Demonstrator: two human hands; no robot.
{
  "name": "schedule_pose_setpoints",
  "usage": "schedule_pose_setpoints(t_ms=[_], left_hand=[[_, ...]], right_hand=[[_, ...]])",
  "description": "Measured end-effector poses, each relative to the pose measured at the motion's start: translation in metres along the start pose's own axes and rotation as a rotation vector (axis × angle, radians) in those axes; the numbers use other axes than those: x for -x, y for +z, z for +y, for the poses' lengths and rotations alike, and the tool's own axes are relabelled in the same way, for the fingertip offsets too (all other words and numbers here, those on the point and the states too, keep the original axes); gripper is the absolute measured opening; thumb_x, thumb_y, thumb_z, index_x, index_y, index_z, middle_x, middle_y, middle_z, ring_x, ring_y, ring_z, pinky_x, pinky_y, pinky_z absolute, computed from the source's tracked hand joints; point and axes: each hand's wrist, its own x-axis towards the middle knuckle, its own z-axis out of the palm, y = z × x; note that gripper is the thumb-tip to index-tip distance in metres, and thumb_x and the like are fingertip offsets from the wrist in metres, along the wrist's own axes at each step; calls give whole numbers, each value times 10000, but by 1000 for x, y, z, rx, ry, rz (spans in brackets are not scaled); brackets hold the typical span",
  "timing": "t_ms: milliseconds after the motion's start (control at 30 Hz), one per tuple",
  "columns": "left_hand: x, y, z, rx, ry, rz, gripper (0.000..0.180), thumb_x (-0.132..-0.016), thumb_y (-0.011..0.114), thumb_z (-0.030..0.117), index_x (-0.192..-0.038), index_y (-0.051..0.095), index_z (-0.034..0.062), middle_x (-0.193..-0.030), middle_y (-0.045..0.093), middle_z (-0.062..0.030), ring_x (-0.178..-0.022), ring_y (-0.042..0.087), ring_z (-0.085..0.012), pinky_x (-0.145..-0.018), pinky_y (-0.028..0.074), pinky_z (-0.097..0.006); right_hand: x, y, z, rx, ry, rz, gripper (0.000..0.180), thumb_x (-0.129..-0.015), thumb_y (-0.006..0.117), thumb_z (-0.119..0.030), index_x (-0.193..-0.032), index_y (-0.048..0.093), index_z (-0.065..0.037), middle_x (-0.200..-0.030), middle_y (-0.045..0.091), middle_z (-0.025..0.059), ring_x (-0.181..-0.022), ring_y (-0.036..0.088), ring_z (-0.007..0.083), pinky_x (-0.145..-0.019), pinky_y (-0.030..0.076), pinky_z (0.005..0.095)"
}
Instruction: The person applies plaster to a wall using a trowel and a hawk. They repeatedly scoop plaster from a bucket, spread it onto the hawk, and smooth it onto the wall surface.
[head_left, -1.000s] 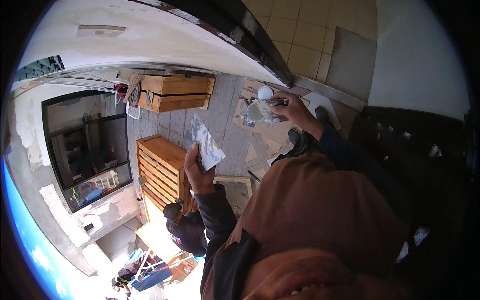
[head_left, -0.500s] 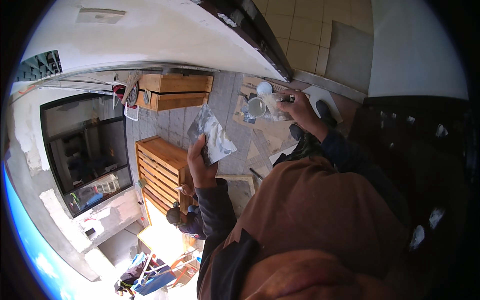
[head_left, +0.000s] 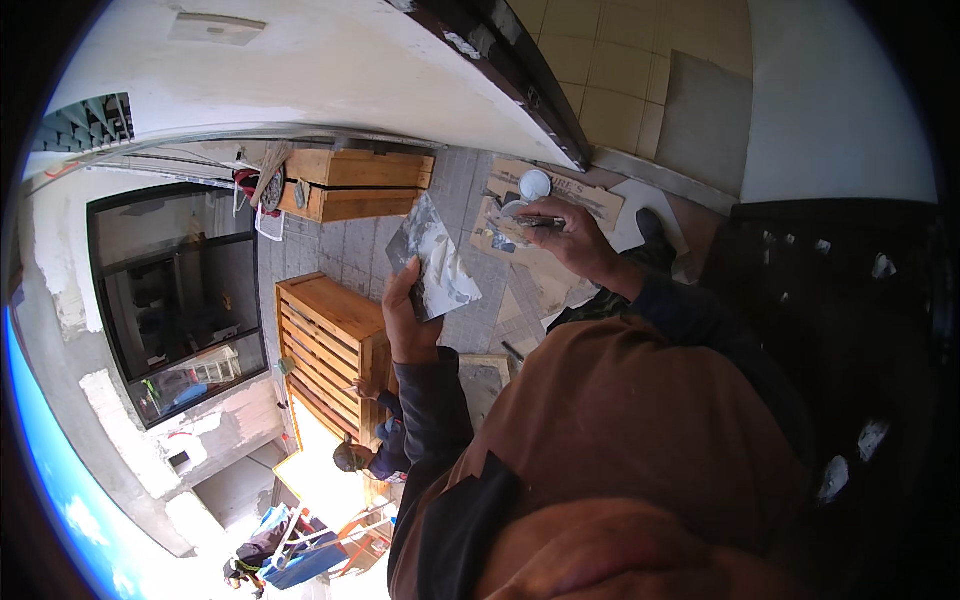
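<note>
My left hand (head_left: pixel 410 318) is closed on the lower edge of a flat metal plate (head_left: pixel 422 238) smeared with white putty, its thumb over the top face. To the right of it, my right hand (head_left: pixel 580 243) grips a putty knife (head_left: pixel 541 221), seen nearly edge-on and apart from the plate. Below the right hand a round tub (head_left: pixel 513 209) shows only in part. Beside that tub lies a white round lid or second container (head_left: pixel 535 185); I cannot tell which. Both rest on flattened cardboard (head_left: pixel 590 204) on the floor.
A slatted wooden crate (head_left: pixel 325 315) and a wooden box (head_left: pixel 365 170) stand to the left. Another person (head_left: pixel 375 455) works beside the crate; one more person (head_left: pixel 245 565) is farther off, near a blue folding item. A dark door edge (head_left: pixel 535 85) is above. My shoe (head_left: pixel 652 228) is near the cardboard.
My right hand has moved left and slightly down toward the plate, its knife turning nearly edge-on and covering most of the tub. The left hand still holds the plate. The view has shifted slightly.
</note>
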Motion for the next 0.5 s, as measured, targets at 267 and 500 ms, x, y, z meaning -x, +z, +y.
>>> schedule_pose_setpoints(t_ms=[267,500], left_hand=[[3,-1,3,-14,11,21,308,-981,588,92,-1235,600,-81,-1135,714,-170,-995,730,-281,-895,604,-420],[-5,23,4,-173,24,-62,268,-964,597,64,-1196,612,-70,-1068,715,-144,-907,741,-235,-793,620,-354]], right_hand=[[9,-14,12,52,-60,167,250,-950,669,-54,-1190,707,5,-1020,717,97,-932,664,165,-874,528,319],[4,-20,-3,251,-245,136,240,-970,668,-33,-1200,733,-36,-1105,733,93,-1020,681,167,-914,538,310]])
